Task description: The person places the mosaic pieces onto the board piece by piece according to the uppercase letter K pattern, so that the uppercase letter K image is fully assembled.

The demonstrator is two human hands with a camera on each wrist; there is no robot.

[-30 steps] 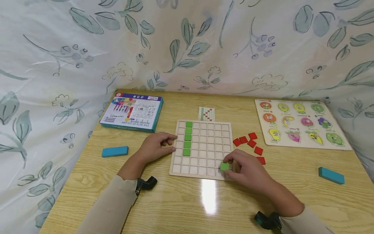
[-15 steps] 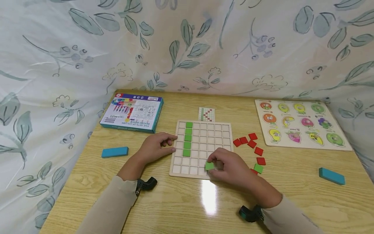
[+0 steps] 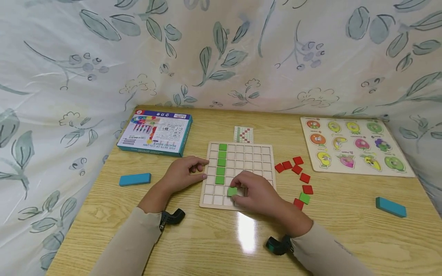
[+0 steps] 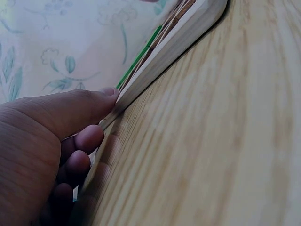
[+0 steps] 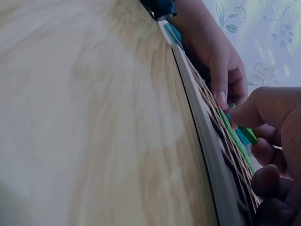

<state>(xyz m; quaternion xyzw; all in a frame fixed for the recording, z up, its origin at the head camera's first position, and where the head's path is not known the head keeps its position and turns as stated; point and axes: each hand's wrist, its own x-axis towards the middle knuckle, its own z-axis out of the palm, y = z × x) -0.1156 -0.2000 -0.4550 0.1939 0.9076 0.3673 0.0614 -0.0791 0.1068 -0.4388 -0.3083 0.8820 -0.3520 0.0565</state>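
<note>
Left of the left hand (image 3: 184, 174) lies a blue block (image 3: 135, 179), oblong and smooth; beyond that hand sits a flat box (image 3: 155, 132), its print upside down. The left hand, fingers loosely bent and gripping nothing, rests its fingertips against the near side of a gridded board (image 3: 248, 156) of pale wood. Five green tiles (image 3: 221, 162) fill part of its second column. A printed card (image 3: 243, 134) lies ahead, between the hands; its figures are too small to read. The right hand (image 3: 257, 191) pinches a green square (image 3: 232, 191) between thumb and finger over the board, hiding several cells; whether the square touches the board cannot be told. Right of this hand, thin red tiles (image 3: 304, 177) and a loose green tile (image 3: 304, 197) lie scattered. Farther right are a fruit puzzle (image 3: 407, 171) and a second block (image 3: 391, 207). Both sleeves are cut off below.
</note>
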